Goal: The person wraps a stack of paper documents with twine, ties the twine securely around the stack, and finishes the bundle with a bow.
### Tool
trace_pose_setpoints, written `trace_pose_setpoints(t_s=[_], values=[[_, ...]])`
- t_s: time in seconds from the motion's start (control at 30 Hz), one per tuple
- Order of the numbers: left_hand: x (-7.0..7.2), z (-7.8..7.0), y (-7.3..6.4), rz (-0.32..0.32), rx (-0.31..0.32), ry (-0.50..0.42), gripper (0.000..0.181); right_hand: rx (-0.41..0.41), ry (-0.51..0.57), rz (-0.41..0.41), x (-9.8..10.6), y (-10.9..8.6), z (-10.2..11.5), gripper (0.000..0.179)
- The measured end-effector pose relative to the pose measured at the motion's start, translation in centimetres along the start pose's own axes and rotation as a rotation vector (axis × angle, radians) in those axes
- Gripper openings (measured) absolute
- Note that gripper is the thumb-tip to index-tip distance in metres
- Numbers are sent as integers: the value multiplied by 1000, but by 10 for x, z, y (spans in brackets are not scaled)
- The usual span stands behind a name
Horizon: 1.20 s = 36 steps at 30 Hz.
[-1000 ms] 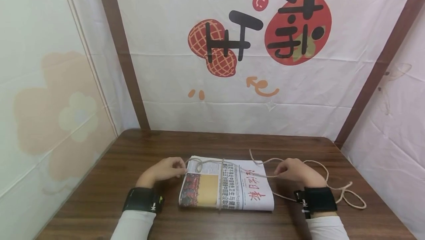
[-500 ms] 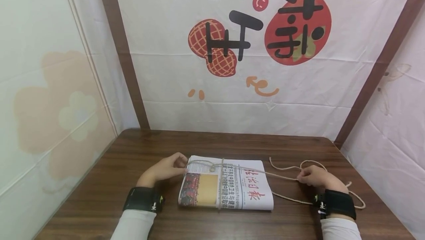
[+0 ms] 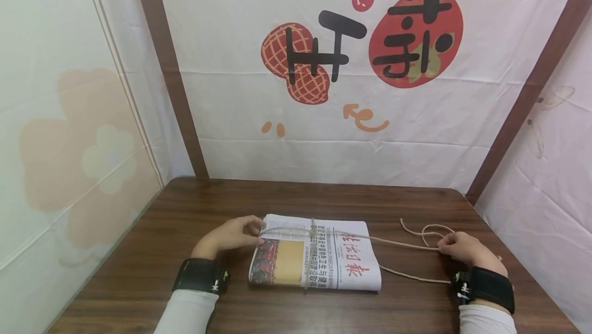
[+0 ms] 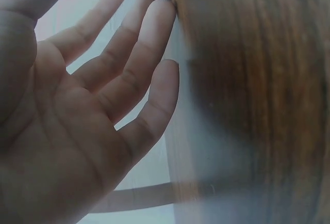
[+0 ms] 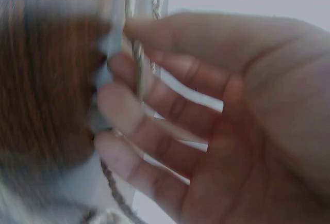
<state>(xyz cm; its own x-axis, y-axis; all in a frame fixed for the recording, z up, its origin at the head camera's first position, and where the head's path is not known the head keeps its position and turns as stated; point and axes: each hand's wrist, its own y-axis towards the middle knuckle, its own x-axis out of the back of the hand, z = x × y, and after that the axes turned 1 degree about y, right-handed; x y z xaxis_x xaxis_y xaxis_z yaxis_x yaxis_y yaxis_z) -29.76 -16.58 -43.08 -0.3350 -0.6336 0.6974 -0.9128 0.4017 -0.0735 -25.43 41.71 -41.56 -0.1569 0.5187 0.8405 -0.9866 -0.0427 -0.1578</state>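
Newspapers (image 3: 283,262), folded in a flat stack, lie on the bench (image 3: 351,316) between the two hands, well apart from its far edge and from both side edges. String (image 3: 402,243) crosses the stack two ways: one strand runs from near to far over the print, another sideways near the far edge. The left hand (image 3: 234,234) is half open, fingers spread and loosely bent, its fingertips at the stack's far left corner, where the string passes; its thumb tip is cut off in the left wrist view, so a grip on the string there cannot be told. The right hand (image 3: 469,249) pinches the string between thumb and forefinger, its other fingers loosely curled, near the bench's right edge. Bench surface stretches between stack and right hand, crossed by two strands, and a loop of string lies just beyond that hand. More bench runs behind the stack, up to the printed cloth (image 3: 231,92).
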Motion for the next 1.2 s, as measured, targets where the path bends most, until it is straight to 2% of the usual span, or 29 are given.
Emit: trace_pose_setpoints(t_s=[0.1, 0.23, 0.4, 0.53, 0.6, 0.7, 0.8, 0.93, 1.07, 1.2], values=[[0, 2, 1, 8, -30, 18, 35, 116, -1, -33, -4, 6, 4, 19], [0, 3, 2, 9, -64, 21, 28, 157, -36, -89, -5, 9, 16, 19], [0, 3, 2, 5, -66, 30, 26, 237, -54, -144, -8, 13, 40, 21], [-1, 1, 1, -1, -55, 35, 27, 338, -79, -130, -19, 20, 67, 21], [-1, 1, 1, -4, -52, 37, 28, 367, -88, -98, -29, 25, 82, 21], [-2, 0, 2, -4, -54, 41, 29, 370, -108, -48, -48, 33, 99, 24], [-1, 0, 2, -2, -58, 45, 29, 325, -101, 3, -65, 38, 112, 29], [-1, -1, 2, -1, -54, 46, 28, 294, -72, 45, -72, 38, 119, 27], [-2, -1, 2, 7, -50, 42, 28, 336, -77, -2, -63, 35, 115, 13], [-2, 0, 2, 16, -47, 35, 27, 363, -84, -95, -48, 34, 105, 13]])
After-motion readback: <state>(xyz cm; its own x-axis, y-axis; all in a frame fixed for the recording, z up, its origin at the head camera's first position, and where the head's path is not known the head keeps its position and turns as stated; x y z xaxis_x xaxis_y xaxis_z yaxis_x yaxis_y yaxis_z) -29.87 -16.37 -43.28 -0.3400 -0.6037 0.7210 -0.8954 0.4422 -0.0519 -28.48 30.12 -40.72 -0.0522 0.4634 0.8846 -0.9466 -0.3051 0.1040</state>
